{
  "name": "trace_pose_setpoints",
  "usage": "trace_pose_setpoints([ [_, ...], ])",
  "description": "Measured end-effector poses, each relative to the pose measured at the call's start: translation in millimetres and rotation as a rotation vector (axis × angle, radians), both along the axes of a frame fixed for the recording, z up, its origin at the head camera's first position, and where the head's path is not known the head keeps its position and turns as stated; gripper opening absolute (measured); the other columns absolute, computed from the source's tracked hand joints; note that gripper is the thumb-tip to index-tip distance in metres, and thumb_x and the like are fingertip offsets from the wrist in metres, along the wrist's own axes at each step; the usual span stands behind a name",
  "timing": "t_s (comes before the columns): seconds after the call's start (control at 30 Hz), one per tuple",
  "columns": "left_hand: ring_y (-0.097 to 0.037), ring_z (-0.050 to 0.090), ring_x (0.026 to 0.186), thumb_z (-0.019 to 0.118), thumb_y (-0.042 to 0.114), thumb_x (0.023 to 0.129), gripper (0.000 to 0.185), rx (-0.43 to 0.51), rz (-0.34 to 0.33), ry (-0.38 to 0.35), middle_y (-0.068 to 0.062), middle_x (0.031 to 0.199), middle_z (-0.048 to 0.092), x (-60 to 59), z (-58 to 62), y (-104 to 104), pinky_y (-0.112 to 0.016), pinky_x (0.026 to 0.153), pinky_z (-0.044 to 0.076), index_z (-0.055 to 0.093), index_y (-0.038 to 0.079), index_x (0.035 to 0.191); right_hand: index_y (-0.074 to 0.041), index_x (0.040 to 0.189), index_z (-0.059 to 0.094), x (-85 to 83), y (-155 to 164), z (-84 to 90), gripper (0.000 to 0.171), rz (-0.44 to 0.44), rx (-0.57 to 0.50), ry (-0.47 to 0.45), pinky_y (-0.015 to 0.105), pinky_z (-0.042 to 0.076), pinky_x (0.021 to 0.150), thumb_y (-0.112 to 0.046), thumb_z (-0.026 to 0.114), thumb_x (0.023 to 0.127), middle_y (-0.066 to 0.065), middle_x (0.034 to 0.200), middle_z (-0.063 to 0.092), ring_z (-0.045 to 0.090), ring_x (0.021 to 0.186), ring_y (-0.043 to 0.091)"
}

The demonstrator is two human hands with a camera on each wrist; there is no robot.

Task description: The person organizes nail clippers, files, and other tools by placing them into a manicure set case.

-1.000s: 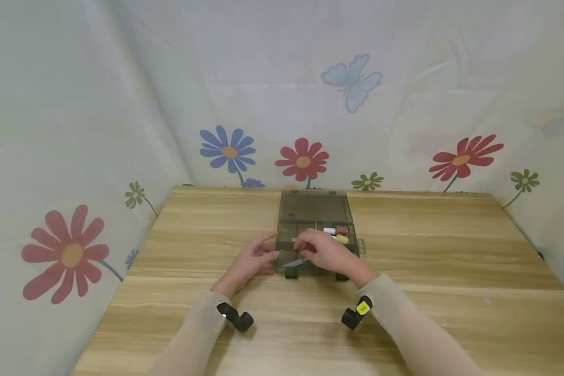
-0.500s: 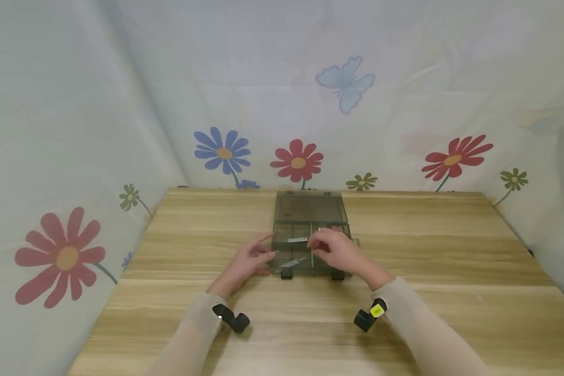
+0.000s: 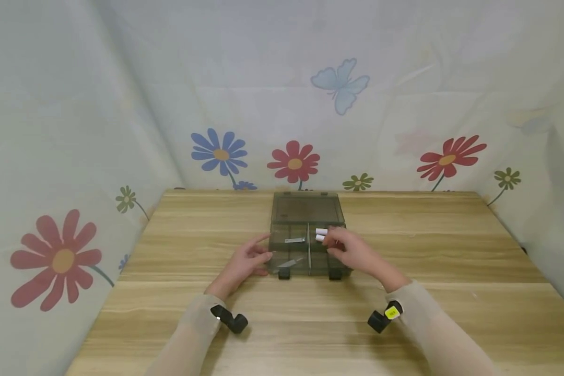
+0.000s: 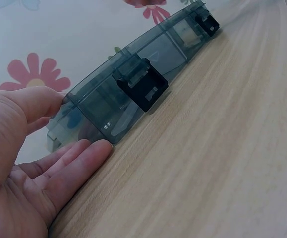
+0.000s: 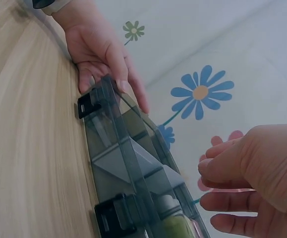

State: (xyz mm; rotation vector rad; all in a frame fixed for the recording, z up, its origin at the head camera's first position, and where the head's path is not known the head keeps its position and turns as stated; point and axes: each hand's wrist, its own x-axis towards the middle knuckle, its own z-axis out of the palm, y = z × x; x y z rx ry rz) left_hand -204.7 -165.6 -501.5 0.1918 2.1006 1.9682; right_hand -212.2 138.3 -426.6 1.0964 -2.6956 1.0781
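Sorting, mid-step: left hand (image 3: 244, 259) lay open, steadying box (image 3: 305, 245); right hand (image 3: 345, 248) seemingly pinched white tube (image 3: 321, 231), to be lowered next into right compartment.

I see the box (image 3: 307, 245) mid-table (image 3: 451, 261), lid open to rear; L hand (image 3: 246, 261) at its left wall, R hand (image 3: 350, 250) over right compartments w/ small tubes (image 3: 321, 234).
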Motion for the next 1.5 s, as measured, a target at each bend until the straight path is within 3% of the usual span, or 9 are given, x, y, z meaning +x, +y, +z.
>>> trace_pose_setpoints([
  [0.1,-0.032,0.056,0.101,0.067,0.021,0.087,0.061,0.003,-0.002,0.001,-0.020,0.119,0.047,-0.9,-0.9,-0.3,-0.042,0.070,0.056,0.039,0.020,0.142,-0.006,0.091,0.062,0.9,7.8,0.8,0.016,-0.015,-0.020,-0.014,0.026,0.048,0.061,0.006,0.066,0.082,0.017,0.104,0.063,0.057,0.079,0.019],
  [0.17,-0.032,0.056,0.100,0.067,0.021,0.087,0.061,0.002,-0.001,0.002,-0.020,0.119,0.047,-1.2,-1.1,-0.4,-0.042,0.070,0.057,0.039,0.020,0.142,-0.006,0.091,0.062,1.8,13.3,1.5,0.016,-0.027,-0.025,-0.017,0.026,0.048,0.060,0.007,0.065,0.082,0.017,0.105,0.063,0.056,0.076,0.017],
  [0.33,-0.031,0.057,0.099,0.067,0.021,0.087,0.060,-0.001,0.002,0.005,-0.020,0.119,0.048,-1.3,-1.4,-0.5,-0.042,0.070,0.057,0.040,0.022,0.141,-0.004,0.092,0.063,4.9,27.6,1.8,0.015,-0.049,-0.019,0.006,0.027,0.049,0.060,0.007,0.065,0.082,0.007,0.086,0.060,0.052,0.072,0.013],
  [1.13,-0.030,0.057,0.096,0.067,0.020,0.087,0.060,-0.001,0.004,0.005,-0.020,0.119,0.048,-0.5,-4.5,0.0,-0.042,0.068,0.057,0.040,0.020,0.141,-0.005,0.097,0.063,32.2,83.5,-7.6,0.021,-0.158,0.065,-0.022,0.026,0.048,0.059,0.010,0.063,0.082,0.007,0.086,0.058,0.054,0.073,0.012],
  [1.37,-0.037,0.053,0.105,0.061,0.012,0.091,0.061,0.001,-0.047,-0.022,-0.025,0.123,0.044,12.7,22.2,1.1,-0.044,0.074,0.056,0.033,0.011,0.145,-0.001,0.099,0.063,37.9,97.8,-12.2,0.019,-0.183,0.099,-0.041,0.027,0.048,0.060,0.009,0.062,0.083,0.008,0.088,0.059,0.053,0.075,0.013],
  [1.5,-0.039,0.051,0.108,0.061,0.013,0.092,0.061,0.000,-0.055,-0.023,-0.026,0.124,0.043,11.9,24.3,0.3,-0.044,0.075,0.055,0.031,0.012,0.145,0.000,0.098,0.063,39.7,103.2,-13.5,0.018,-0.177,0.125,-0.035,0.027,0.048,0.059,0.009,0.063,0.082,0.007,0.086,0.059,0.053,0.073,0.013],
])
